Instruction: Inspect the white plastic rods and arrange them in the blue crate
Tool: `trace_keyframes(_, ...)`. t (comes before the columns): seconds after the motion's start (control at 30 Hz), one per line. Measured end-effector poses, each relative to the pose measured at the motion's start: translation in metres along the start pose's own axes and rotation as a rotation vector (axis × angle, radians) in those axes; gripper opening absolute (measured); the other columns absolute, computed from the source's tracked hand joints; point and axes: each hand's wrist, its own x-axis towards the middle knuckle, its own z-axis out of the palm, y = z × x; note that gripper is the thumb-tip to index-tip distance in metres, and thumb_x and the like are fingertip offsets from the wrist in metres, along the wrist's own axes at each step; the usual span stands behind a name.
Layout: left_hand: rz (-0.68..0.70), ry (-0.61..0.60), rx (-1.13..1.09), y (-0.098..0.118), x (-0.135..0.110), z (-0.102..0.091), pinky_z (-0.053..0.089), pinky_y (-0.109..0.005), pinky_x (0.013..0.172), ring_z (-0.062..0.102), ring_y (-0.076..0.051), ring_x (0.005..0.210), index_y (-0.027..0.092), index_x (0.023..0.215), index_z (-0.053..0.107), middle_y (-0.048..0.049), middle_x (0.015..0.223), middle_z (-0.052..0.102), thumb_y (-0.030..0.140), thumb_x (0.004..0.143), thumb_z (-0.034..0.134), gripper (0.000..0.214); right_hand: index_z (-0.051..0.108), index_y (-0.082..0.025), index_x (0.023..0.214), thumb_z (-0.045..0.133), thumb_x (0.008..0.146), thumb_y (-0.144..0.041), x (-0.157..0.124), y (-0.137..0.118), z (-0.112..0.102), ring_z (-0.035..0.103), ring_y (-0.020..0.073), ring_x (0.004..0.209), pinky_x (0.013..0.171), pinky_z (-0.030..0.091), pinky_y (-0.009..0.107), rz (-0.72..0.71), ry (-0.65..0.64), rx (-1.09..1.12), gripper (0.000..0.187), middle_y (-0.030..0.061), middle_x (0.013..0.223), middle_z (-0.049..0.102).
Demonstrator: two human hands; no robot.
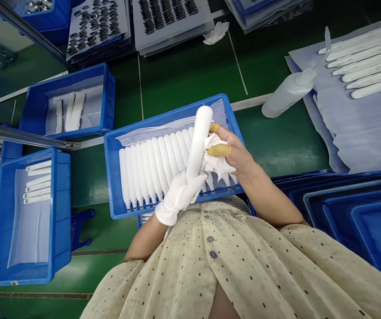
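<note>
My left hand [181, 191], in a white glove, is closed around the lower end of a long white handle-like piece with a rounded tip [199, 137]. My right hand [232, 148], bare with yellow finger cots, pinches a crumpled white cloth [217, 161] against the side of that piece. Both hands are above a blue tray [173, 116], lined with pale paper. In the tray lies a row of similar white pieces [153, 166], narrow ends toward me. The hands and cloth hide part of the row.
A translucent squeeze bottle [285, 95] stands right of the tray, beside paper sheets [352, 133] bearing more long white pieces [376, 66]. Blue bins [62, 212] [107, 99] with white pieces stand left. Small dark parts [168, 13] lie on stacked sheets at the back. Empty-looking blue trays [336, 208] are stacked right.
</note>
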Motion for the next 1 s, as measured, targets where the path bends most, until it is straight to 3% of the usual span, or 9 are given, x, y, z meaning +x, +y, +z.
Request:
trace_keyframes(0.3,-0.05,-0.13,-0.108,0.01,-0.007,0.0,0.03,-0.021,0.039,0.038,-0.008,0.033,0.018,0.101,0.065,0.0086,0.044,0.045,0.061,0.1,0.064,0.043,0.071,-0.036,0.112,0.07,0.066,-0.018,-0.021,-0.027,-0.071,0.051,0.0199,0.079,0.071,0.049,0.036,-0.435,0.464,-0.206,0.049,0.0014,0.096,0.065)
trace_keyframes(0.43,-0.085,-0.153,-0.155,0.005,-0.002,0.0,0.029,-0.023,0.036,0.04,-0.009,0.03,0.019,0.106,0.064,0.0082,0.05,0.049,0.064,0.1,0.061,0.046,0.06,-0.035,0.138,0.073,0.077,-0.027,-0.035,-0.026,-0.107,0.061,0.0277,0.107,0.097,0.052,0.051,-0.281,0.632,-0.826,0.063,0.005,0.14,0.061)
trace_keyframes(0.53,0.055,-0.101,-0.191,-0.001,0.011,-0.001,0.052,-0.027,0.051,0.065,-0.015,0.055,0.019,0.11,0.067,-0.0029,0.075,0.068,0.069,0.102,0.053,0.053,0.066,-0.024,0.131,0.077,0.086,-0.04,-0.046,-0.008,-0.108,0.06,0.0329,0.123,0.107,0.05,0.056,-0.259,0.633,-1.113,0.049,0.0129,0.151,0.053)
trace_keyframes(0.6,0.219,0.0,-0.17,-0.003,0.023,0.0,0.063,-0.035,0.085,0.075,-0.024,0.1,0.02,0.107,0.07,-0.0124,0.108,0.074,0.071,0.101,0.053,0.055,0.07,-0.021,0.115,0.064,0.099,-0.05,-0.056,0.011,-0.09,0.065,0.0273,0.117,0.105,0.053,0.049,-0.298,0.39,-0.91,0.033,0.0122,0.124,0.068)
trace_keyframes(0.67,0.303,0.103,-0.17,-0.004,0.033,0.001,0.061,-0.04,0.1,0.07,-0.028,0.12,0.022,0.105,0.072,-0.013,0.125,0.072,0.073,0.098,0.058,0.053,0.066,-0.02,0.118,0.05,0.107,-0.059,-0.067,0.033,-0.062,0.07,0.0206,0.102,0.096,0.057,0.041,-0.19,-0.009,-0.588,0.043,0.009,0.106,0.072)
trace_keyframes(0.8,0.152,-0.014,-0.173,-0.001,0.053,0.007,0.063,-0.039,0.06,0.076,-0.028,0.079,0.026,0.113,0.072,-0.0087,0.084,0.073,0.087,0.09,0.054,0.067,0.053,-0.021,0.134,0.06,0.098,-0.07,-0.072,0.072,-0.016,0.068,0.0161,0.089,0.078,0.059,0.03,-0.148,-0.266,-0.143,0.062,0.0082,0.109,0.069)
trace_keyframes(0.87,0.111,-0.142,-0.119,0.003,0.062,0.01,0.063,-0.04,0.058,0.077,-0.032,0.08,0.025,0.12,0.073,-0.0084,0.073,0.07,0.092,0.087,0.051,0.078,0.05,-0.028,0.139,0.063,0.098,-0.064,-0.071,0.077,-0.012,0.065,0.0141,0.076,0.065,0.056,0.027,-0.115,-0.296,0.025,0.056,0.0045,0.105,0.068)
trace_keyframes(0.93,0.201,-0.164,-0.06,0.007,0.069,0.012,0.068,-0.046,0.085,0.076,-0.035,0.108,0.024,0.129,0.072,-0.0119,0.094,0.077,0.09,0.089,0.051,0.081,0.052,-0.032,0.137,0.065,0.097,-0.06,-0.073,0.065,-0.022,0.06,0.012,0.065,0.053,0.052,0.024,-0.172,-0.173,0.122,0.05,0.0023,0.104,0.067)
trace_keyframes(1.0,0.315,-0.169,-0.019,0.01,0.072,0.01,0.054,-0.048,0.118,0.065,-0.033,0.134,0.023,0.138,0.069,-0.0128,0.13,0.074,0.079,0.096,0.055,0.071,0.055,-0.03,0.135,0.067,0.093,-0.061,-0.075,0.032,-0.042,0.057,0.0112,0.061,0.048,0.049,0.023,-0.248,0.069,0.096,0.054,0.003,0.104,0.067)
